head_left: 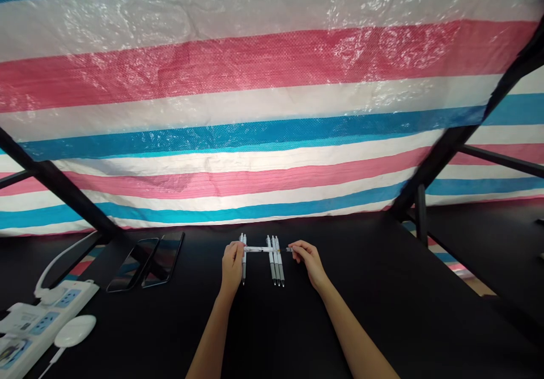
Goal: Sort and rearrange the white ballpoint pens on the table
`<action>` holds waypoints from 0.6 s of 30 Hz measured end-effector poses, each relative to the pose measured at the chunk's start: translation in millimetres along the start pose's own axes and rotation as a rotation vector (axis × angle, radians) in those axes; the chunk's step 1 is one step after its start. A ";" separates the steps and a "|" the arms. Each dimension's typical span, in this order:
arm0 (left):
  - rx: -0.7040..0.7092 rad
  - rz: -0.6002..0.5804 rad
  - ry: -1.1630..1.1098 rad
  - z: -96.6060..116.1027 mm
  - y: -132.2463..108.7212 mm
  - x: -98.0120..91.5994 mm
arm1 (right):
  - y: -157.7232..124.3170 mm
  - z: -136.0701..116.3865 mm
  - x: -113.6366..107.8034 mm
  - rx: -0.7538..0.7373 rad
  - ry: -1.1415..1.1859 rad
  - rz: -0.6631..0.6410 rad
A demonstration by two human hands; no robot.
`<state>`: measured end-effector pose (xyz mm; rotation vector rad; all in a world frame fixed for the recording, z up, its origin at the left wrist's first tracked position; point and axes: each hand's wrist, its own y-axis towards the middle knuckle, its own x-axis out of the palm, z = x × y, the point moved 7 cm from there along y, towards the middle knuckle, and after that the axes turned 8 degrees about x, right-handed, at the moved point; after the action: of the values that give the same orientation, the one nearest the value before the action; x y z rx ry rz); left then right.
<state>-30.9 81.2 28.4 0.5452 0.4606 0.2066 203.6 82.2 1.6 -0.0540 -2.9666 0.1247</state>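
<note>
Spanning three pens [275,263] on the tabletop [365,288], a white barrel [257,249] is running crosswise. Left hand [232,267] grip is pinching its left end; right hand [309,263] grip is pinching a thin part [287,250] at the other. Risk: if force is running off-axis, thin part could be bending or slipping; dipping hands could be nudging the pens askew.

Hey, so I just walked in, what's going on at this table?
A person's left hand holds one end of a white pen, level above the black table. The right hand pinches a thin piece at its other end; how the two join is too small to tell. Beneath, three pens lie side by side, with more beside the left hand.
</note>
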 end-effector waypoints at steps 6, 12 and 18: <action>0.039 -0.067 0.005 12.1 -0.8 10.0 | -0.1 0.1 1.2 0.013 -0.007 -0.016; 0.082 -0.169 0.025 21.0 -5.4 21.3 | 0.0 1.8 4.1 0.004 -0.059 -0.050; 0.096 -0.155 0.051 21.6 -5.5 20.1 | -1.0 -0.2 3.7 0.000 -0.037 -0.027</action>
<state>-2.7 73.1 34.4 0.5964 0.5618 0.0504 200.0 81.4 2.5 -0.0118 -3.0032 0.1235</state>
